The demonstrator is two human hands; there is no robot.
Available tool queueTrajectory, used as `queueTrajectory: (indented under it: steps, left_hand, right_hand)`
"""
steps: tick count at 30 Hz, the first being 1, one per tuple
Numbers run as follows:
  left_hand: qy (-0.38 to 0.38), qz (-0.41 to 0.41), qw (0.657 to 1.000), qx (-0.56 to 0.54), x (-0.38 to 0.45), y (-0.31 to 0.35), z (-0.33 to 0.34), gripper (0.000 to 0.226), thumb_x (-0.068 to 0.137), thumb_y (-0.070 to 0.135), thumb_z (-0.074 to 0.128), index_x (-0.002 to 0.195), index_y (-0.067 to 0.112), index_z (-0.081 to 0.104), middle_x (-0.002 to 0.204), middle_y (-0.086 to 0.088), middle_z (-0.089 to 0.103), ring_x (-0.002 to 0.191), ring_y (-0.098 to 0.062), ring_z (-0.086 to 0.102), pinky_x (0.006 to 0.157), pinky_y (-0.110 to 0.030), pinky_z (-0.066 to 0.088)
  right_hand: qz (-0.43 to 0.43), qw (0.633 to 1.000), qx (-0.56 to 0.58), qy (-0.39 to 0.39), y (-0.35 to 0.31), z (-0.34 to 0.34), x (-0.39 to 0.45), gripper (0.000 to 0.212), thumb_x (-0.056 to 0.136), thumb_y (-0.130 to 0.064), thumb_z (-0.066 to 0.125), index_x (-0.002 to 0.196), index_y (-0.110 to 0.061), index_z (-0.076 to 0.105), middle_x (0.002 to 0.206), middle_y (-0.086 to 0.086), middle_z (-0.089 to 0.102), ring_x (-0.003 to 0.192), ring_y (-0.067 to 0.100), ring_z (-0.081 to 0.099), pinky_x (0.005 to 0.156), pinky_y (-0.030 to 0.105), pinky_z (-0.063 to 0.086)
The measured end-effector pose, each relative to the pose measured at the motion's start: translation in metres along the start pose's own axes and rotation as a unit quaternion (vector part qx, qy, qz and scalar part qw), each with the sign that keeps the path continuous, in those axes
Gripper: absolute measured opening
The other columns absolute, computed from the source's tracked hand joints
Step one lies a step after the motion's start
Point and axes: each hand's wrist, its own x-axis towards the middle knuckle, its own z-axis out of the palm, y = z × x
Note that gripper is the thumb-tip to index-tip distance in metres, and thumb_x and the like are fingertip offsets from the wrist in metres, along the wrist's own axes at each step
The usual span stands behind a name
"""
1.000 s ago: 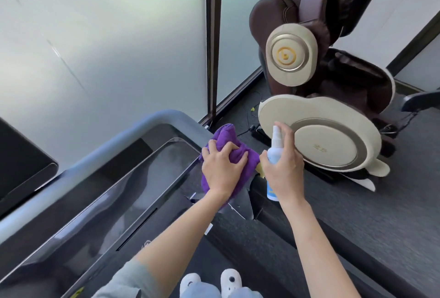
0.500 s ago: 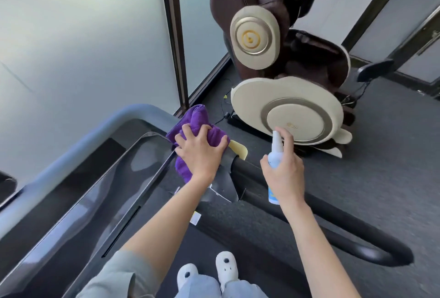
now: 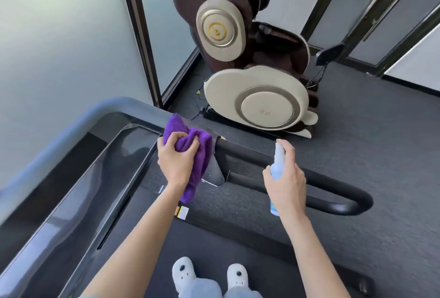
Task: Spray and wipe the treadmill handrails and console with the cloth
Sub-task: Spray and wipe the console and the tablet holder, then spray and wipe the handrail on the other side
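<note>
Left hand (image 3: 176, 162) grips a bunched purple cloth (image 3: 193, 152), fingers curled into it, and presses it on the right corner of the treadmill console (image 3: 100, 193), right where the black handrail (image 3: 328, 188) joins it. Part of the cloth hangs down below the hand past the wrist. Right hand (image 3: 287, 183) holds a small white spray bottle (image 3: 278, 164) upright, fingers wrapped round the body, index finger up on the nozzle top. Bottle sits just above the handrail, well apart from the cloth; nozzle direction hard to tell. Handrail runs from the console corner toward the right and loops back at its rounded end. Console is dark and glossy, with a grey curved frame along its far edge.

On the treadmill belt (image 3: 214, 238) at the bottom edge, two feet in white slippers (image 3: 182, 271). Beyond the handrail, on the grey carpet (image 3: 381, 135), stands a brown and cream massage chair (image 3: 252, 83), beside frosted glass panels (image 3: 59, 35).
</note>
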Motion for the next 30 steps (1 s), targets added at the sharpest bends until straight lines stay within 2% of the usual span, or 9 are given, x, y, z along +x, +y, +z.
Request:
queueTrajectory:
  steps: [3,6,9,11,15,18,23,27,30]
  left_hand:
    - [0.016,-0.027,1.000,0.002,-0.010,-0.003,-0.012,0.014,0.076,0.041,0.074,0.085,0.035,0.065,0.104,0.006,0.052,0.083,-0.001,0.054,0.082,-0.019,0.033]
    - [0.047,-0.048,0.998,0.001,-0.025,-0.010,-0.016,0.015,0.076,0.041,0.075,0.085,0.034,0.065,0.105,0.005,0.054,0.079,0.001,0.052,0.083,-0.018,0.032]
    - [0.085,-0.056,0.995,-0.007,-0.044,-0.014,-0.014,0.017,0.076,0.041,0.076,0.086,0.032,0.065,0.104,0.004,0.053,0.081,0.002,0.051,0.083,-0.016,0.032]
    - [0.104,-0.060,0.993,-0.011,-0.059,-0.016,-0.011,0.017,0.077,0.041,0.076,0.087,0.032,0.065,0.105,0.004,0.052,0.086,-0.004,0.052,0.084,-0.019,0.034]
    - [0.128,-0.058,0.990,-0.004,-0.088,-0.016,-0.001,0.019,0.078,0.040,0.075,0.089,0.028,0.066,0.110,-0.001,0.056,0.095,-0.014,0.055,0.093,-0.028,0.041]
    - [0.134,-0.071,0.988,-0.003,-0.110,-0.011,0.014,0.023,0.079,0.040,0.075,0.093,0.025,0.067,0.112,-0.004,0.058,0.093,-0.013,0.053,0.091,-0.026,0.041]
    - [0.138,-0.062,0.988,0.008,-0.145,0.001,0.044,0.019,0.078,0.043,0.075,0.090,0.033,0.065,0.110,0.003,0.054,0.089,-0.005,0.048,0.088,-0.022,0.034]
    - [0.127,-0.056,0.990,0.010,-0.161,0.006,0.053,0.017,0.078,0.043,0.075,0.089,0.035,0.064,0.109,0.002,0.055,0.090,-0.004,0.049,0.088,-0.020,0.033]
    - [0.123,-0.050,0.991,0.017,-0.164,0.007,0.055,0.017,0.078,0.044,0.074,0.089,0.035,0.064,0.110,0.002,0.055,0.089,-0.004,0.049,0.088,-0.021,0.033]
  right_hand:
    - [0.005,1.000,0.000,0.008,0.009,-0.006,-0.006,0.065,0.081,-0.004,0.061,0.131,-0.036,0.036,0.084,0.006,0.063,0.075,0.042,0.058,0.062,0.036,0.036]
    - [0.006,0.999,0.049,0.012,0.019,-0.008,-0.004,0.061,0.078,0.000,0.061,0.129,-0.028,0.043,0.078,0.000,0.058,0.072,0.041,0.057,0.064,0.034,0.034]
    - [0.006,0.998,0.061,-0.005,0.031,-0.014,0.004,0.058,0.079,0.001,0.059,0.131,-0.021,0.046,0.082,0.005,0.062,0.076,0.042,0.058,0.065,0.035,0.034]
    - [0.004,0.999,0.052,-0.016,0.039,-0.022,0.006,0.060,0.080,-0.001,0.057,0.132,-0.025,0.041,0.085,0.008,0.063,0.079,0.044,0.059,0.064,0.037,0.035]
    - [-0.022,0.999,0.045,0.017,0.066,-0.044,0.004,0.065,0.083,-0.004,0.058,0.134,-0.035,0.032,0.098,0.010,0.067,0.081,0.042,0.061,0.060,0.038,0.039]
    - [-0.028,0.999,0.034,0.006,0.098,-0.062,0.004,0.066,0.084,-0.004,0.059,0.137,-0.033,0.032,0.103,0.010,0.068,0.084,0.042,0.062,0.061,0.036,0.036]
    - [-0.040,0.999,0.014,0.002,0.142,-0.086,0.012,0.065,0.083,-0.003,0.060,0.134,-0.033,0.033,0.098,0.014,0.068,0.081,0.044,0.062,0.061,0.037,0.037]
    - [-0.024,0.998,0.062,0.019,0.159,-0.094,0.017,0.059,0.079,0.002,0.060,0.132,-0.020,0.046,0.093,0.015,0.069,0.078,0.045,0.060,0.064,0.035,0.033]
    - [-0.025,0.997,0.067,0.028,0.165,-0.097,0.019,0.061,0.081,-0.001,0.060,0.132,-0.026,0.041,0.097,0.015,0.069,0.079,0.044,0.061,0.064,0.035,0.035]
